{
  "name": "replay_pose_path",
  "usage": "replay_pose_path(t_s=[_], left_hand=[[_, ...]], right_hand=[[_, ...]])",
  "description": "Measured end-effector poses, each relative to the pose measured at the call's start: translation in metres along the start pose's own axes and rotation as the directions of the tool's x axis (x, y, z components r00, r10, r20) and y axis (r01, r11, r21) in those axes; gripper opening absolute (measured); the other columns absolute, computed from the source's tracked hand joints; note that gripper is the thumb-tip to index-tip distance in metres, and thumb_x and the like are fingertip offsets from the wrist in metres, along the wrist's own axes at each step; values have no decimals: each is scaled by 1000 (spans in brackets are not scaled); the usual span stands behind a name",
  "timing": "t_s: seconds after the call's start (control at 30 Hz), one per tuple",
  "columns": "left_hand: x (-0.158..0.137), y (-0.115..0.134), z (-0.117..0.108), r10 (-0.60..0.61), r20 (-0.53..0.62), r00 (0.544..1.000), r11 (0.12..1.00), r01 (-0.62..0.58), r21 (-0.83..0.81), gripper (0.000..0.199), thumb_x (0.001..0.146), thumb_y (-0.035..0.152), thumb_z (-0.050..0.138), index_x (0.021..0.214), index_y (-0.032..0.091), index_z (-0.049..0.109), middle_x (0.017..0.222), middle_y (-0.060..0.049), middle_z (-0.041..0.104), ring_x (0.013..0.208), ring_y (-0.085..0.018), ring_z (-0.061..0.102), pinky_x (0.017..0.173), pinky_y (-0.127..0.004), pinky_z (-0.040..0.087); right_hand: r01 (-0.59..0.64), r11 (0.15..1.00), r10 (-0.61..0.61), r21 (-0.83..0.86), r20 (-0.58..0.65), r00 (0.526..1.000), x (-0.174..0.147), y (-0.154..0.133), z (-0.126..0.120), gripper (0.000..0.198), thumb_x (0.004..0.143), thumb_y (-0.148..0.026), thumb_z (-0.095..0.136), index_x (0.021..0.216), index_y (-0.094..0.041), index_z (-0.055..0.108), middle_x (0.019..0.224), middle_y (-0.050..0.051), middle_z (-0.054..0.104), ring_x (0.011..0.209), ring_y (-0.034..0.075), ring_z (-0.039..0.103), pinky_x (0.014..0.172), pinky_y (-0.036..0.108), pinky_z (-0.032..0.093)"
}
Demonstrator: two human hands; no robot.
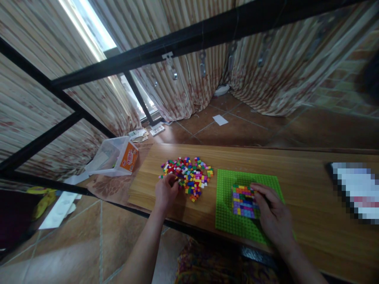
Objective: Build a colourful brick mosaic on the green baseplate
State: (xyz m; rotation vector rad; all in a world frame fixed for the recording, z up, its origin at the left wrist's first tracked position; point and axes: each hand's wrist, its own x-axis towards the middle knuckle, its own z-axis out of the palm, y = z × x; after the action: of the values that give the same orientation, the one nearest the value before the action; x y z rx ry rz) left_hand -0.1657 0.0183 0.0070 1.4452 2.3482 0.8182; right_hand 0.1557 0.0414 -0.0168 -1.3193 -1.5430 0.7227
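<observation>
Wooden table: it stretched left to right under the work (a see-through box with an orange label sat past its left end).
Green baseplate: it lay flat, right of the loose bricks; the step in hand looked like adding small pieces to what stood on it.
Loose bricks: they spread in a many-coloured pile on the left; the next move seemed to call for a fine fingertip pick there, then careful lining-up on the baseplate.
Right hand: its grip was narrow, fingertips at the far right corner of the brick block; whether they pinched a piece, I could not tell.
Left hand: fingers curled nearly together at the pile's near edge; any brick between them was hidden.
Brick block: it sat on the baseplate's middle.
</observation>
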Motion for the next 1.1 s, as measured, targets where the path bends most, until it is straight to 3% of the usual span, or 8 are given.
replay_pose_path(t_s=[0.23, 0.37, 0.47, 0.6, 0.7, 0.9, 1.1], left_hand=[[-3, -4, -3, -19, -30, 999, 993, 15, -117, 15, 79, 24, 58, 88, 18, 67, 84, -5, 71, 77, -18, 65, 72, -29, 50], [-10, 7, -8, 54, -107, 993, 988, -69, -138, 15, 81, 23, 56, 90, 18, 67, 89, -5, 69, 86, -19, 64, 81, -32, 50], [-26, 29, -7, 171, -96, 981, 962, -187, -197, 15, 83, 21, 55, 92, 19, 65, 91, -5, 68, 87, -18, 62, 82, -32, 50], [-54, 68, 7, 383, 1, 924, 889, -368, -272, 17, 88, 18, 51, 100, 21, 63, 96, -5, 66, 92, -17, 61, 83, -31, 50], [-67, 95, 20, 478, 103, 872, 848, -428, -311, 17, 89, 16, 50, 99, 21, 63, 93, -5, 66, 90, -17, 60, 82, -31, 50], [-66, 135, 40, 567, 188, 802, 796, -474, -377, 18, 89, 15, 49, 97, 23, 64, 95, -4, 66, 95, -17, 59, 86, -31, 49], [-59, 150, 57, 638, 253, 728, 767, -569, -297, 19, 89, 17, 52, 96, 25, 67, 94, -2, 68, 92, -18, 59, 87, -34, 46]], right_hand=[[-6, 1000, 6, 7, -7, 1000, 0, -2, 0, 24, 91, -36, 48, 101, -24, 66, 112, 6, 65, 106, 22, 60, 93, 41, 46], [-16, 1000, 16, 17, 2, 1000, 0, -2, 0, 24, 91, -36, 48, 102, -24, 66, 113, 7, 64, 107, 22, 59, 93, 42, 46], [-25, 999, 25, 24, 11, 1000, 0, -2, 0, 24, 91, -36, 48, 103, -25, 66, 114, 7, 64, 107, 23, 59, 92, 42, 47], [-7, 1000, 7, 28, 5, 1000, 0, -1, 1, 24, 91, -36, 48, 103, -24, 66, 113, 7, 64, 107, 23, 59, 93, 43, 46], [1, 999, -1, 34, -3, 1000, 1, -1, 2, 24, 92, -35, 48, 103, -24, 66, 113, 7, 64, 108, 22, 59, 95, 43, 45], [-8, 997, 8, 74, 7, 1000, 2, -6, 2, 23, 92, -32, 48, 103, -23, 65, 112, 8, 63, 108, 22, 58, 97, 43, 44], [-3, 994, 3, 107, 1, 1000, 3, -8, 3, 23, 91, -31, 48, 105, -24, 65, 112, 9, 64, 107, 22, 59, 96, 45, 45]])
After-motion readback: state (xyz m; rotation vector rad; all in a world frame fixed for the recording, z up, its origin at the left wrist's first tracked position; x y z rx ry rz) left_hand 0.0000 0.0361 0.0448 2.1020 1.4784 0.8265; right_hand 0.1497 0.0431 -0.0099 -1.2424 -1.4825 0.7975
